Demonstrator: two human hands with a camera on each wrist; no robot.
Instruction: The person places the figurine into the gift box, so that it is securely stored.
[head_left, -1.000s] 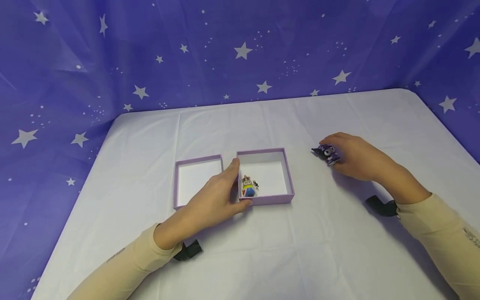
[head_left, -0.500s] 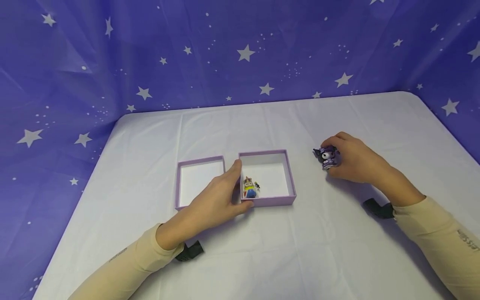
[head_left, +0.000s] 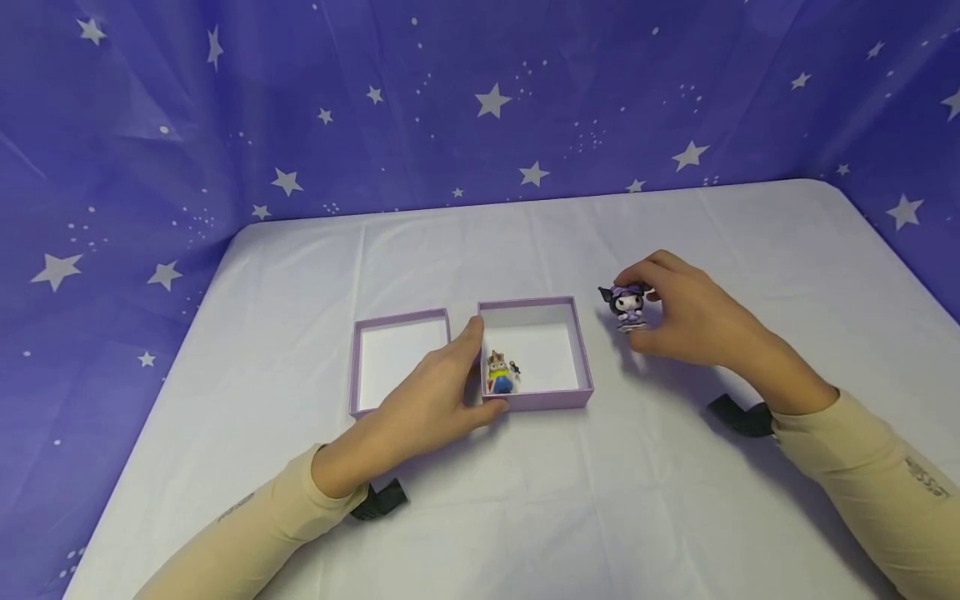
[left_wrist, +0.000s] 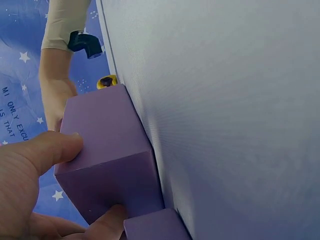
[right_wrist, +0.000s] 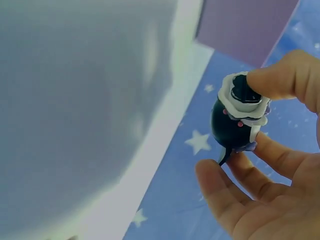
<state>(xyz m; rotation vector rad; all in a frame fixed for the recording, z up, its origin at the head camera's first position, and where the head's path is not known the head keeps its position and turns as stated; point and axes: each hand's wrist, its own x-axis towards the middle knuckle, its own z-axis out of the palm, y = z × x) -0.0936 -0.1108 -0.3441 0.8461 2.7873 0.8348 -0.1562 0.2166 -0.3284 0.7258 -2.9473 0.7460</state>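
Observation:
My left hand (head_left: pixel 427 387) holds the near left corner of an open purple box (head_left: pixel 543 402), thumb on its front wall. In the left wrist view, a fingertip (left_wrist: pixel 112 220) presses the box's side wall. Inside the box, in its near left corner, is a small minion figurine (head_left: pixel 500 375) with a crown and blue clothing. To the right of the box, my right hand (head_left: pixel 693 321) pinches a black-and-purple Kuromi figurine (head_left: pixel 628 307) with a white face. The right wrist view shows the thumb at the figurine's base (right_wrist: pixel 246 90) and the fingers by its head.
A second, shallower purple tray-like box part (head_left: pixel 401 317) lies left of the box, partly hidden by my left hand. White cloth covers the table (head_left: pixel 480 517). A purple star-patterned curtain (head_left: pixel 420 125) stands behind it. A small yellow-and-dark thing (left_wrist: pixel 107 81) shows in the left wrist view.
My right hand has moved left toward the box with the Kuromi figurine, which has turned from lying sideways to upright, face toward me. The left hand stays on the box.

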